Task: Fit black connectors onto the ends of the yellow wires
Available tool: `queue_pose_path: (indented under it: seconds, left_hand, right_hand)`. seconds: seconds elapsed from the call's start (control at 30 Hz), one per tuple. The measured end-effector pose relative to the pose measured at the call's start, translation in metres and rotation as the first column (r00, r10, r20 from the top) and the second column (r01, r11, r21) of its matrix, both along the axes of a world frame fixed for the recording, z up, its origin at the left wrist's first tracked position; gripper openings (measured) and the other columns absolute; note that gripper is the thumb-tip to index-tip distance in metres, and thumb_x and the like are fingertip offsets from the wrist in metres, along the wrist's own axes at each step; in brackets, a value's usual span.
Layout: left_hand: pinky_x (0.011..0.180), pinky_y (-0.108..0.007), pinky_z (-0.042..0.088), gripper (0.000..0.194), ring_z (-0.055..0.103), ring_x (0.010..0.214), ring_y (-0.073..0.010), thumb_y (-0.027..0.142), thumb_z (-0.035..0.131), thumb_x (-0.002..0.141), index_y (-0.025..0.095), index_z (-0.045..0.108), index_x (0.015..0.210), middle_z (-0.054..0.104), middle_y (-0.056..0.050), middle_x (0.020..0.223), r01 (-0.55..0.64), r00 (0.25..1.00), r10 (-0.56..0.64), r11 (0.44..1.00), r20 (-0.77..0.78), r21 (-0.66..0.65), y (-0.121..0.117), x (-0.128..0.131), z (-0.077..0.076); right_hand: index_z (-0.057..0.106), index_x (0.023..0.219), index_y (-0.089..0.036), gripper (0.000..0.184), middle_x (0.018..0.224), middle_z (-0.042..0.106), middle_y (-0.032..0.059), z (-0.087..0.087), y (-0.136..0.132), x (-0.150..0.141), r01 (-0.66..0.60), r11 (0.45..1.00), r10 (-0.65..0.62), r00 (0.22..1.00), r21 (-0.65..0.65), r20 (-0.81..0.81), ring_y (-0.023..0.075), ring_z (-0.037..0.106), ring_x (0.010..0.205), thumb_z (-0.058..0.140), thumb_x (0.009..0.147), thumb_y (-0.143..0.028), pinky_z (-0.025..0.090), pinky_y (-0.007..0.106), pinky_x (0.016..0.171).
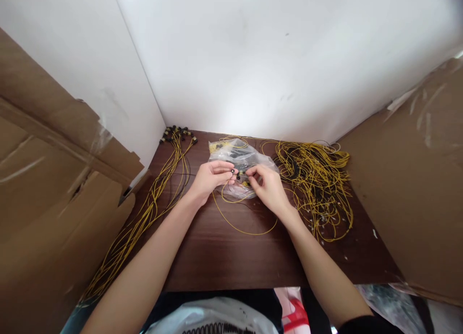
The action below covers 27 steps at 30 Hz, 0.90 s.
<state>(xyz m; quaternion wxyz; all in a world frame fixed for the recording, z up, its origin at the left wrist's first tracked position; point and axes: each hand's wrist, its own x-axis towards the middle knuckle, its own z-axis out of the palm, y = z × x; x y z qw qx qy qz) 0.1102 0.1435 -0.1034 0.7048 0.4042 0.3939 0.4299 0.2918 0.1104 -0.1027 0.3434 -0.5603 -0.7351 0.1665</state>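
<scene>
My left hand (211, 178) pinches a small black connector at the end of a thin yellow cable (238, 226) that loops down over the dark wooden table (231, 261). My right hand (265, 185) is closed in a pinch on a small yellow and black piece right beside it, the two hands almost touching. Both are held just above a clear plastic bag (238, 155) with small black and yellow parts inside.
A tangled heap of yellow cables (316, 179) lies at the right. A straight bundle of yellow cables with black connectors (173, 150) runs down the left side and off the table's edge. Cardboard sheets (54, 194) (419, 189) stand on both sides. White walls close the back.
</scene>
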Motion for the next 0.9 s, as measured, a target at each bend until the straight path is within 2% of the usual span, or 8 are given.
queue_pose_path:
  seconds: [0.07, 0.2, 0.43, 0.67, 0.9]
  left_hand:
    - [0.073, -0.031, 0.055, 0.037, 0.067, 0.067, -0.0141, 0.019, 0.08, 0.057, 0.008, 0.065, 0.088, 0.071, -0.011, 0.086, 0.001, 1.0, -0.001, 1.0, 0.001, 0.0, 0.0, 0.0, -0.001]
    - [0.074, -0.03, 0.055, 0.037, 0.066, 0.068, -0.0136, 0.02, 0.08, 0.056, 0.008, 0.065, 0.088, 0.071, -0.01, 0.084, -0.001, 1.0, 0.001, 1.0, -0.017, -0.001, 0.0, 0.001, -0.003]
    - [0.071, -0.028, 0.055, 0.035, 0.066, 0.066, -0.0128, 0.02, 0.079, 0.057, 0.008, 0.066, 0.088, 0.071, -0.01, 0.083, 0.01, 0.999, -0.009, 1.0, -0.041, 0.024, 0.0, 0.001, -0.002]
    - [0.07, -0.028, 0.055, 0.035, 0.066, 0.066, -0.0136, 0.02, 0.079, 0.056, 0.008, 0.065, 0.086, 0.071, -0.01, 0.082, -0.005, 0.999, 0.006, 1.0, -0.044, 0.024, -0.002, 0.004, -0.002]
    - [0.069, -0.03, 0.055, 0.035, 0.065, 0.065, -0.0139, 0.02, 0.079, 0.055, 0.008, 0.065, 0.085, 0.071, -0.009, 0.081, -0.038, 0.998, 0.04, 0.999, -0.046, 0.034, -0.005, 0.007, 0.001]
  right_hand:
    - [0.065, 0.087, -0.017, 0.015, 0.085, 0.063, 0.0053, -0.003, 0.001, -0.003, 0.019, 0.999, -0.02, 0.999, 0.027, 0.046, 0.0172, 0.057, 0.075, 0.051, 0.082, -0.018, 0.044, 0.029, 0.072]
    - [0.068, 0.099, -0.018, 0.024, 0.078, 0.061, 0.0048, -0.008, 0.004, -0.012, 0.092, 0.995, -0.094, 0.992, 0.025, 0.084, 0.0181, 0.057, 0.072, 0.053, 0.085, -0.029, 0.044, 0.03, 0.07]
    - [0.067, 0.09, -0.018, 0.015, 0.08, 0.062, 0.0043, -0.013, 0.012, -0.015, 0.13, 0.991, -0.127, 0.986, -0.024, 0.109, 0.0176, 0.056, 0.072, 0.056, 0.08, -0.022, 0.043, 0.029, 0.067]
    - [0.064, 0.083, -0.016, 0.012, 0.08, 0.065, 0.0055, -0.011, 0.01, -0.013, 0.11, 0.994, -0.11, 0.994, 0.01, -0.01, 0.0177, 0.059, 0.073, 0.055, 0.079, -0.023, 0.045, 0.03, 0.07]
    - [0.065, 0.083, -0.016, 0.013, 0.082, 0.069, 0.0047, 0.001, 0.003, -0.012, 0.071, 0.995, -0.088, 0.942, -0.066, -0.324, 0.0152, 0.061, 0.068, 0.058, 0.078, -0.026, 0.048, 0.027, 0.065]
